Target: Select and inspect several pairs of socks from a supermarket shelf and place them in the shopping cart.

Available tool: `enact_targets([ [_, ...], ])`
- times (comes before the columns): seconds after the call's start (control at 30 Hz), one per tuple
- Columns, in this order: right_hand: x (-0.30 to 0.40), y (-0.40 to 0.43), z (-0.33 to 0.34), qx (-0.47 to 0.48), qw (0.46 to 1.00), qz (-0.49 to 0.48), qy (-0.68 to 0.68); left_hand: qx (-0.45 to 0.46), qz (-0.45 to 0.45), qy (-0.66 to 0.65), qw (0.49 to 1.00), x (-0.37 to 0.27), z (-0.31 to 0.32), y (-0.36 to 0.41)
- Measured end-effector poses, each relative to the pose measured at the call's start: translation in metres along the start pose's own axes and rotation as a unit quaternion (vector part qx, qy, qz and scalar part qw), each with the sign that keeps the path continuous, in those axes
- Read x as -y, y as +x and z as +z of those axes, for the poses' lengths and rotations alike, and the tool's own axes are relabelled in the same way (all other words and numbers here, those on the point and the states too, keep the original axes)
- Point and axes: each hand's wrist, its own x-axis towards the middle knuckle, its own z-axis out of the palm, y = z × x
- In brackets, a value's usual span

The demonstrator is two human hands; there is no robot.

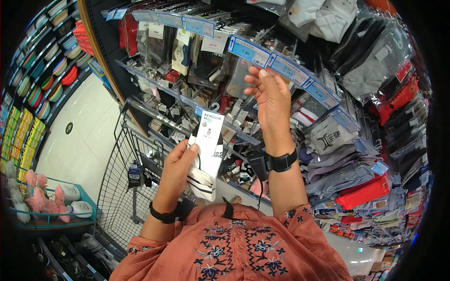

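Note:
My left hand point(178, 168) pinches a pair of white socks with black stripes point(202, 184), its thumb pressing on the white header card point(210, 135). The card bears writing and a small penguin picture, and a plastic hook stands at its top. My right hand point(273, 100) is raised just below a blue-edged price label point(249, 51) on the sock rack. Its fingers are loosely bent and apart, with nothing visible in them. Packaged socks point(244, 79) hang behind that hand.
A wire shopping cart point(119, 189) stands at my left, with a dark packaged item point(135, 175) in it. Folded garments point(351, 179) and hanging grey socks point(365, 77) fill the right side. A teal-rimmed display basket point(52, 214) stands at the lower left. Stacked bowls point(52, 77) line shelves beyond the aisle.

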Motion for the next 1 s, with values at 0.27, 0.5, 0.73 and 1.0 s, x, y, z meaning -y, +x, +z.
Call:
enact_targets([
  [0.27, 0.002, 0.0, 0.001, 0.004, 1.0, 0.0, 0.001, 0.007, -0.002, -0.011, 1.0, 0.0, 0.003, -0.001],
  [0.5, 0.002, -0.001, 0.002, 0.003, 1.0, -0.001, 0.004, 0.006, -0.001, -0.011, 1.0, -0.001, 0.004, -0.003],
  [0.73, -0.002, -0.002, 0.002, -0.005, 1.0, 0.009, 0.004, 0.0, -0.002, -0.013, 1.0, -0.002, 0.005, -0.006],
  [1.0, -0.005, 0.006, -0.008, 0.0, 1.0, -0.007, -0.009, 0.011, 0.013, 0.0, 1.0, -0.009, 0.013, -0.002],
])
